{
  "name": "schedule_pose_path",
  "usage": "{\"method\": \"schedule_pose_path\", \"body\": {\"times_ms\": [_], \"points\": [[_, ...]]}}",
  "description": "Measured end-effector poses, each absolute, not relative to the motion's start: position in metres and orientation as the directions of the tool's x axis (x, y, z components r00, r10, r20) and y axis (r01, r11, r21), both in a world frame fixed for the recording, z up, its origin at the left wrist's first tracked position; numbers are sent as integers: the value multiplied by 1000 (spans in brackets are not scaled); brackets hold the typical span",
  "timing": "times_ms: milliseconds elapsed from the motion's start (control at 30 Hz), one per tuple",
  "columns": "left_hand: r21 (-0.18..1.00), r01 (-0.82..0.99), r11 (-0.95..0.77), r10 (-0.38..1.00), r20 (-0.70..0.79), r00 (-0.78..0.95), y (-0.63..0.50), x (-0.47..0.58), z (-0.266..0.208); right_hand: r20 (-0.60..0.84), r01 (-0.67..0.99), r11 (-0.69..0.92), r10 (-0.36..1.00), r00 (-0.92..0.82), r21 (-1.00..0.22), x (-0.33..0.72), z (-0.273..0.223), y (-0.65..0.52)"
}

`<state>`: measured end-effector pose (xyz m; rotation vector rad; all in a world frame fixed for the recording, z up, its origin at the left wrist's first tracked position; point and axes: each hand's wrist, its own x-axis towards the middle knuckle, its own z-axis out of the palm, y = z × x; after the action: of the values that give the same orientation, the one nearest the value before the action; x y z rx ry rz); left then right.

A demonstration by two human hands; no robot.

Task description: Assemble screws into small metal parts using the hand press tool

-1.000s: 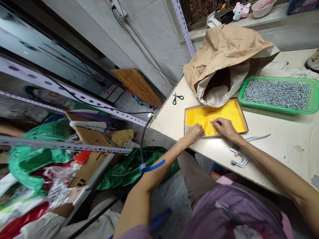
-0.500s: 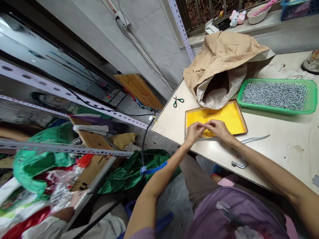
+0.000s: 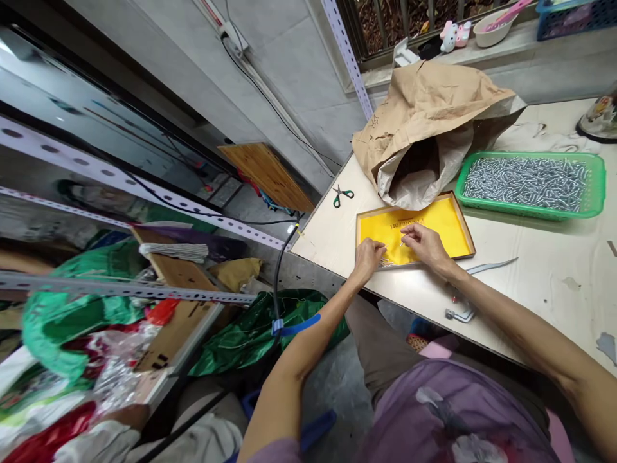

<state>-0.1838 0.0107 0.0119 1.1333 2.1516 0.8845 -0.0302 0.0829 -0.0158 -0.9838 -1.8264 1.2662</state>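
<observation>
Both hands rest over the near edge of a shallow tray [image 3: 457,225] lined in yellow, at the table's [image 3: 530,276] front corner. The left hand [image 3: 369,254] curls on the tray's near left corner; the right hand [image 3: 424,241] pinches something small and silvery, too tiny to identify. The hands sit close together, not touching. A crumpled brown paper bag [image 3: 434,109] gapes just behind the tray, overlapping its far edge. A green basket [image 3: 598,186] of screws lies to the right. Scissors [image 3: 342,194] lie left of the bag.
</observation>
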Motion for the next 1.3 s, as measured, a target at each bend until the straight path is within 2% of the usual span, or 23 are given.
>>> {"method": "schedule_pose_path", "body": {"times_ms": [67, 100, 167, 233, 333, 467, 600, 700, 800, 867, 1033, 1300], "points": [[737, 570, 365, 885, -84, -458, 9, -181, 12, 170, 211, 308, 852, -495, -928, -23, -13, 80], [767, 539, 348, 898, -106, -428, 8, -177, 12, 194, 219, 346, 836, -514, -912, -19, -11, 78], [859, 366, 358, 910, -232, -344, 8, -167, 13, 243, 243, 426, 806, -540, -872, -9, -8, 72], [904, 115, 413, 895, -379, -235, 9, -153, 14, 302, 274, 503, 786, -540, -819, 3, -4, 66], [835, -194, 516, 845, -532, -43, 10, -132, 16, 374, 311, 571, 775, -510, -760, 22, 2, 56], [764, -334, 553, 825, -558, 89, 5, -106, 17, 393, 338, 570, 793, -464, -749, 47, 9, 40], [799, -254, 546, 837, -531, 130, -13, -88, 14, 381, 396, 584, 789, -482, -709, 78, 10, 21], [806, -137, 576, 817, -564, 118, -29, -83, 9, 353, 506, 647, 750, -560, -571, 111, 6, 6], [763, -36, 645, 763, -641, 84, -39, -79, 3, 260, 610, 682, 724, -638, -403, 142, 0, -6], [730, 5, 683, 729, -682, 49, -40, -76, 0, 208, 642, 688, 720, -663, -338, 156, -5, -11], [665, 61, 744, 667, -744, -32, -34, -67, -4, 135, 663, 687, 718, -683, -298, 165, -16, -17], [606, 132, 784, 614, -789, -20, -34, -61, -6, 72, 676, 675, 721, -689, -297, 163, -15, -20]]}}
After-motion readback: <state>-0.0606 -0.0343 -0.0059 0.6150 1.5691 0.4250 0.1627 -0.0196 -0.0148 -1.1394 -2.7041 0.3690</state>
